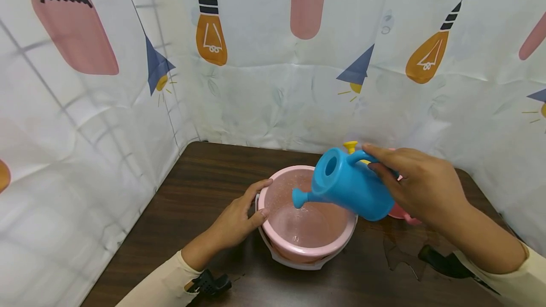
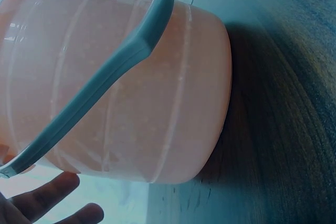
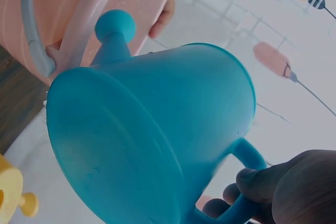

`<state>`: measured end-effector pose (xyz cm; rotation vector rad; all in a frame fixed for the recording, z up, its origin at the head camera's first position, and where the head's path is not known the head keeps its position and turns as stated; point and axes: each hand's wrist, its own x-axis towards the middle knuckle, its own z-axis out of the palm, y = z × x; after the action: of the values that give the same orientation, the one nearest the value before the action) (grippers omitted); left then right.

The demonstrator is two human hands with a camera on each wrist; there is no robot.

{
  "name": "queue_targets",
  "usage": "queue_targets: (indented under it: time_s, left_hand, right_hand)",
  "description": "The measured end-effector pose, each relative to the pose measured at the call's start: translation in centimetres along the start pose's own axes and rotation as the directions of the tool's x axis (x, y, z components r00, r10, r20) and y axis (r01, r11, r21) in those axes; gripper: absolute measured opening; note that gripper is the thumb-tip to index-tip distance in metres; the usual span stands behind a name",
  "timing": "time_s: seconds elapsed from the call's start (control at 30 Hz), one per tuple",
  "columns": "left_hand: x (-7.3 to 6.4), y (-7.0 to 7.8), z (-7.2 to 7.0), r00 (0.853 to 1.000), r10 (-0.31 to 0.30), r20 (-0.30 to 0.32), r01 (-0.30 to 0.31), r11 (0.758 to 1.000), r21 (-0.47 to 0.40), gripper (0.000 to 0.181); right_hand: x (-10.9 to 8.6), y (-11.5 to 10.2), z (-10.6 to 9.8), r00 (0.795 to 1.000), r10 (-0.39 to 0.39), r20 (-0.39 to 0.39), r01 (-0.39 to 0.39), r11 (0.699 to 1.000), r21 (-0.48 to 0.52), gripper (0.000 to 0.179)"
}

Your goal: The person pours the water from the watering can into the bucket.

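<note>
My right hand (image 1: 420,181) grips the handle of a blue watering can (image 1: 354,188), curled round it in the right wrist view. The can is tilted, its round sprinkler head (image 1: 300,198) hanging over the mouth of a pink bucket (image 1: 311,251). My left hand (image 1: 236,219) holds the bucket's left rim, with thumb and a finger lying over the edge. In the left wrist view, other fingers (image 2: 58,195) lie beside the outer wall, and the bucket's grey handle (image 2: 105,85) hangs down. Drops cling to the bucket's inner wall.
Behind the blue can stands something yellow with a flared sprinkler head (image 1: 350,146). A pink item (image 1: 398,212) is partly hidden behind the can and right hand. A wet patch (image 1: 403,250) spreads on the dark wooden table (image 1: 204,179). A printed curtain (image 1: 264,98) borders the table.
</note>
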<state>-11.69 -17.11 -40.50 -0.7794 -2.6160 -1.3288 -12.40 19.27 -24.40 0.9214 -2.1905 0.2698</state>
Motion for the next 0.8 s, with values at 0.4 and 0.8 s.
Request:
queue_targets:
  time_s: [0.4,0.8]
  left_hand:
    - [0.0,0.0,-0.1,1.000,0.007,0.008,-0.007,1.000,-0.010,0.063]
    - [0.0,0.0,-0.1,1.000,0.009,0.004,-0.009,1.000,-0.011,0.063]
  right_hand:
    - [0.7,-0.5,0.2,0.999,-0.036,0.010,0.035,0.999,0.021,0.056]
    - [1.3,-1.1,0.7,1.000,-0.016,0.004,0.016,0.999,0.039,0.060]
